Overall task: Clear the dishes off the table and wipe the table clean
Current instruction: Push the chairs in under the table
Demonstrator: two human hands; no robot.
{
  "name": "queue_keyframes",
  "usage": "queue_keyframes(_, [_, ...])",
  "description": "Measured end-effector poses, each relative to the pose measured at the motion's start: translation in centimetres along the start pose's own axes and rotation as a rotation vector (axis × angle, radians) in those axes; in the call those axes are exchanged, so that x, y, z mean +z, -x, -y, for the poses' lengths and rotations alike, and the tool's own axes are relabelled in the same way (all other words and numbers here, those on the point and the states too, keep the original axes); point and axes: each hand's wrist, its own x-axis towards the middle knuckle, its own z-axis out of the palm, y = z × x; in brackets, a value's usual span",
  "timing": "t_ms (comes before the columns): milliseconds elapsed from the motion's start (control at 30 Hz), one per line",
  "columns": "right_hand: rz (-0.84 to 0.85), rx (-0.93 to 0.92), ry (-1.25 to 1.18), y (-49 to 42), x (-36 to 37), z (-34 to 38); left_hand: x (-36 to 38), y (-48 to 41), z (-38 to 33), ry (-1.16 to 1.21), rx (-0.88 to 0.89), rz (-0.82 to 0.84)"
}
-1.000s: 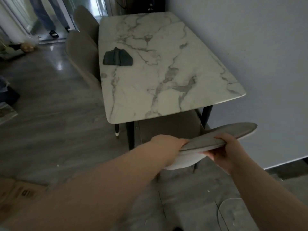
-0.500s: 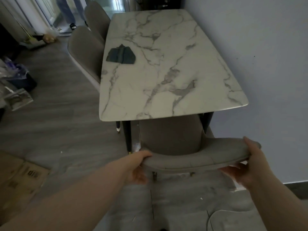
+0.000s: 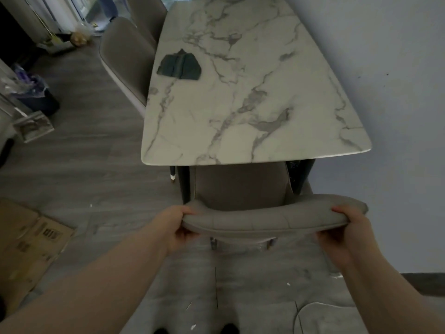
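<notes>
Surroundings: grey chair (image 3: 240,189) tucked under the table's near end, standing between person and tabletop. Two more chairs (image 3: 127,59) stood along the edge at 10 o'clock. Flattened cardboard (image 3: 31,242) lay on the floor at 8 o'clock.

Hands: left hand (image 3: 177,229) and right hand (image 3: 342,233) were each curled round one end of the backrest.

Task items: marble table (image 3: 301,112) at 12 o'clock, white, grey-veined. A folded dark cloth (image 3: 179,68) lay on it at 11 o'clock.

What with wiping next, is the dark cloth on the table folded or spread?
Folded: the dark cloth lies as a compact wedge, overlapping flaps meeting along its middle.
</notes>
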Motion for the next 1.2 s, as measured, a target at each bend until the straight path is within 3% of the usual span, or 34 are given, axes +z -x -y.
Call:
queue_keyframes(267, [0.001, 0.020, 0.001, 0.0, 0.2, -1.4, -1.1, -1.1, -1.0, -0.113, -0.041, 0.039])
queue_keyframes(600, [-0.131, 0.041, 0.256, 0.5, 0.1, 0.4, -0.9, -0.6, -0.4, -0.250, -0.044, 0.044])
queue_keyframes(1200, [-0.162, -0.032, 0.186, -0.5, 0.1, 1.7, 0.9, -0.2, -0.2, -0.258, -0.029, 0.090])
